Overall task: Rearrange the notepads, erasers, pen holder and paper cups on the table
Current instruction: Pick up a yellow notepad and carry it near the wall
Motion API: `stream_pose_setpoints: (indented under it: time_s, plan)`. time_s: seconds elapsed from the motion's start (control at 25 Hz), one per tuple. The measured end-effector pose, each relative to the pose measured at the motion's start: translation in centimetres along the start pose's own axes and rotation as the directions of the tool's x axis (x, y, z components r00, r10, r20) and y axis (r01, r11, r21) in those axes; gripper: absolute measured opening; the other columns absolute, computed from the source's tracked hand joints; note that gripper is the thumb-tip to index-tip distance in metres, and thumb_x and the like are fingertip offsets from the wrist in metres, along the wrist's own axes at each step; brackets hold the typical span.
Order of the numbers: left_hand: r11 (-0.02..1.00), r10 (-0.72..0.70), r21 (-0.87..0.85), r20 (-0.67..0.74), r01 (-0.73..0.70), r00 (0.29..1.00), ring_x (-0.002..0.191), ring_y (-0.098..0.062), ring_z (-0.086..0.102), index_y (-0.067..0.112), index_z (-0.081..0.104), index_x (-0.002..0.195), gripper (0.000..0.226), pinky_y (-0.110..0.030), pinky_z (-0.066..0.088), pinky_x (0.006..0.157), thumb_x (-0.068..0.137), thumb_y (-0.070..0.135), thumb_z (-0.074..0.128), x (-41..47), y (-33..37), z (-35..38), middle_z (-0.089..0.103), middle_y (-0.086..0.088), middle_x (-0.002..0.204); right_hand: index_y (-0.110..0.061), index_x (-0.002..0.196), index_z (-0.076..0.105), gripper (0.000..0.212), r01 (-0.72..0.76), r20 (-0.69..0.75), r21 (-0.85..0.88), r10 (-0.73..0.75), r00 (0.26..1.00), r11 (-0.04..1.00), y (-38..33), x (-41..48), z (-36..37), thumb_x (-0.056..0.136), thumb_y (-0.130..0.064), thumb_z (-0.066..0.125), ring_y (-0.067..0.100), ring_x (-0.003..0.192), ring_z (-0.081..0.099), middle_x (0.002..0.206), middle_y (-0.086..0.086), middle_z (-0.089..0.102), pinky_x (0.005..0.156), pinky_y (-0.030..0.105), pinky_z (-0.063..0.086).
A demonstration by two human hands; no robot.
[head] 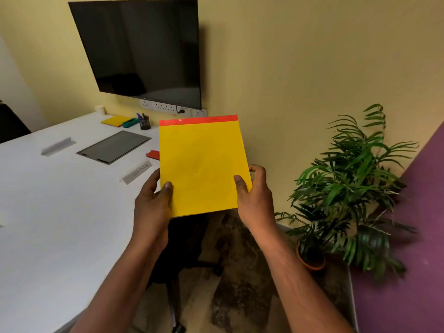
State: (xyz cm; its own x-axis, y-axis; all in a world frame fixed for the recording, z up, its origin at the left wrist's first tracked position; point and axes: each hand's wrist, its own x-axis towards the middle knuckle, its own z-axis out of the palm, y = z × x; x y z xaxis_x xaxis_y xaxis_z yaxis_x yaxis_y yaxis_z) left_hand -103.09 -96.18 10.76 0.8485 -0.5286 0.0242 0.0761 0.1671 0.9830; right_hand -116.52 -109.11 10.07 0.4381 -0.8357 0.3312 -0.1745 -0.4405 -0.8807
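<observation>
Left hand [153,203], right hand [254,195], pinching notepad [201,164] edges, by table [60,212] edge

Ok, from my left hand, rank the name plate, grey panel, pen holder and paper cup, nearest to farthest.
From the left hand, holding the notepad:
1. Name plate, just ahead of it.
2. Grey panel, farther in, to the left.
3. Pen holder, far end.
4. Paper cup, farthest back, left.

Lettering on the name plate [137,174] is illegible.
</observation>
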Motion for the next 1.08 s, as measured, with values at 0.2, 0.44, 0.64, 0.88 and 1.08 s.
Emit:
stream_pose_setpoints:
  time_s: [0.2, 0.44, 0.64, 0.88, 1.08]
  plan:
    - [1.0, -0.023, 0.011, 0.045, 0.023, 0.999, 0.104, -0.016, 0.06, 0.044, 0.053, 0.124, 0.034, -0.043, 0.051, 0.089, 0.097, 0.024, 0.049, 2.7, -1.0, 6.7, 0.06, 0.016, 0.11, -0.02, 0.122, 0.038, 0.03, -0.034, -0.105, 0.01, 0.035, 0.994, 0.999, 3.1, 3.8, -3.6, 0.097, -0.032, 0.05, 0.008, 0.046, 0.046, 0.073, 0.002, 0.059, 0.038, 0.016, 0.032]
    - [1.0, -0.008, -0.004, 0.136, 0.009, 0.991, 0.099, -0.003, 0.059, 0.054, 0.06, 0.092, 0.037, -0.029, 0.05, 0.08, 0.098, 0.019, 0.048, 8.8, -2.8, 15.2, 0.064, 0.034, 0.092, -0.021, 0.123, 0.037, 0.031, -0.086, -0.18, -0.051, 0.075, 0.981, 0.995, 7.3, 11.7, -6.3, 0.096, -0.032, 0.05, 0.01, 0.046, 0.048, 0.065, -0.001, 0.055, 0.038, 0.022, 0.034]
    - [0.998, 0.042, -0.048, 0.141, -0.036, 0.989, 0.084, 0.015, 0.06, 0.049, 0.059, 0.103, 0.036, -0.013, 0.046, 0.07, 0.098, 0.016, 0.046, 11.7, -3.7, 18.7, 0.061, 0.037, 0.09, -0.021, 0.123, 0.038, 0.031, -0.05, -0.215, -0.081, 0.032, 0.976, 0.995, 8.9, 15.5, -7.2, 0.097, -0.032, 0.05, 0.008, 0.048, 0.049, 0.067, -0.003, 0.055, 0.036, 0.014, 0.032]
    - [1.0, 0.003, 0.003, 0.059, -0.003, 0.998, 0.085, 0.012, 0.053, 0.029, 0.052, 0.132, 0.036, -0.012, 0.042, 0.067, 0.099, 0.015, 0.044, 22.1, -6.2, 27.5, 0.057, 0.016, 0.11, -0.018, 0.124, 0.038, 0.031, -0.165, -0.231, -0.119, 0.134, 0.964, 0.979, 14.6, 28.1, -6.6, 0.098, -0.031, 0.049, 0.008, 0.051, 0.049, 0.066, -0.006, 0.052, 0.037, 0.015, 0.03]
    - [0.999, 0.015, 0.032, -0.055, -0.013, 0.998, 0.087, 0.01, 0.052, 0.026, 0.049, 0.135, 0.038, -0.012, 0.042, 0.07, 0.099, 0.015, 0.044, 27.7, -8.1, 31.6, 0.055, 0.017, 0.113, -0.018, 0.123, 0.038, 0.03, -0.128, -0.155, -0.083, 0.114, 0.981, 0.988, 18.3, 35.7, -5.8, 0.098, -0.031, 0.049, 0.011, 0.047, 0.046, 0.062, -0.004, 0.051, 0.04, 0.024, 0.032]
